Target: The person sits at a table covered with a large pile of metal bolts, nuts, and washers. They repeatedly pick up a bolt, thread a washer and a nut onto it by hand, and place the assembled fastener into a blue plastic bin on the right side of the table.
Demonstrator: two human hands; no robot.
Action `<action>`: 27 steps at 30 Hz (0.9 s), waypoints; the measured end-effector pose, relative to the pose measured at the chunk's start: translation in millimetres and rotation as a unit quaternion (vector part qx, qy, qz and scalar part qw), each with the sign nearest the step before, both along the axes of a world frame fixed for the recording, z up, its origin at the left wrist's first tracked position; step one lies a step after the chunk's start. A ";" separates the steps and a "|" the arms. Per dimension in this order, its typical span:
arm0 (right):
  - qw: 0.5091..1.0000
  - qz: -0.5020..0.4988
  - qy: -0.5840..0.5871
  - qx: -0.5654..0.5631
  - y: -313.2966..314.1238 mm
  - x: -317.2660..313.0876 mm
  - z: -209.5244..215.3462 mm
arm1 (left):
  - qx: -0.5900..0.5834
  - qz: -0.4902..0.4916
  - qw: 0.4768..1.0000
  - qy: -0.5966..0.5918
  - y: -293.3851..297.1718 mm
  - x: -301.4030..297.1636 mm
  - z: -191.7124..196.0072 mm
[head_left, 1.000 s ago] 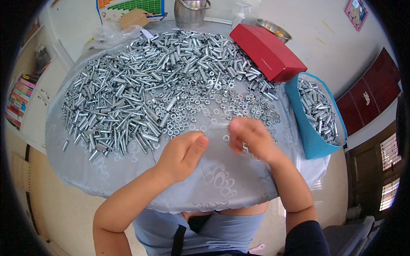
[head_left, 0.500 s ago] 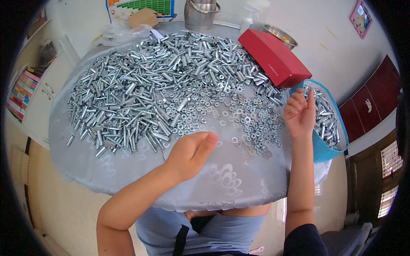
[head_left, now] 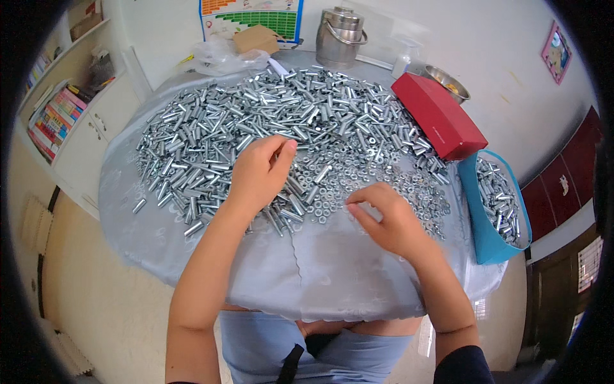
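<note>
A wide heap of silvery metal sleeves and rods [head_left: 192, 125] covers the far and left part of the table. Small nuts and flat washers [head_left: 416, 192] lie at its near right edge. My left hand [head_left: 259, 176] is over the near middle of the heap, fingers curled in with the thumb alongside; its fingertips are hidden. My right hand [head_left: 390, 221] is low by the nuts and washers, thumb and forefinger drawn together at their edge. Whatever either hand holds cannot be made out. To the right stands a blue fabric bin [head_left: 478, 214] full of metal sleeves.
A red box [head_left: 441, 118] borders the heap at the far right, before a metal bowl [head_left: 457, 91]. Behind the heap are a steel pot [head_left: 339, 48], a plastic bag [head_left: 224, 57] and brown paper [head_left: 258, 40]. A grey cloth [head_left: 358, 281] covers the table.
My right hand has come from above the blue bin, where its fingers were spread, left to the nuts and washers. My left hand has moved forward over the heap. The view has shifted.
</note>
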State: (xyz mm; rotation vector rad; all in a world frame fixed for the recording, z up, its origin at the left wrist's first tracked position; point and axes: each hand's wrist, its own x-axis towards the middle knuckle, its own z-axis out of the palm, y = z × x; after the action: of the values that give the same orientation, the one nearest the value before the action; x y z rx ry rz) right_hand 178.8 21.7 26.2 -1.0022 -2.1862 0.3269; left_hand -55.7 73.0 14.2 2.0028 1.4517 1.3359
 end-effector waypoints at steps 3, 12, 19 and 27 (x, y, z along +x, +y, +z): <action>0.998 0.038 -0.021 0.052 1.7 -28.0 -9.5 | 0.058 -0.062 0.983 0.164 -1.9 -10.9 3.1; 0.972 0.113 -0.182 0.099 -6.5 -46.3 -32.4 | -0.095 -0.113 0.971 0.188 -18.1 -43.8 15.6; 0.981 0.108 -0.143 0.074 -8.9 -44.2 -37.6 | -0.059 -0.157 0.956 0.241 -21.9 -40.6 13.8; 0.986 0.124 -0.095 0.063 -11.1 -35.9 -30.8 | -0.086 -0.176 0.940 0.278 -32.4 -30.5 15.0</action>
State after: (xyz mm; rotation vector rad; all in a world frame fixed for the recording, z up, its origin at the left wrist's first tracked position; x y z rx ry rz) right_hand 142.9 10.7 -4.6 -0.7178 -2.4772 0.2091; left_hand -86.3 40.6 29.2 2.4816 1.2634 0.4937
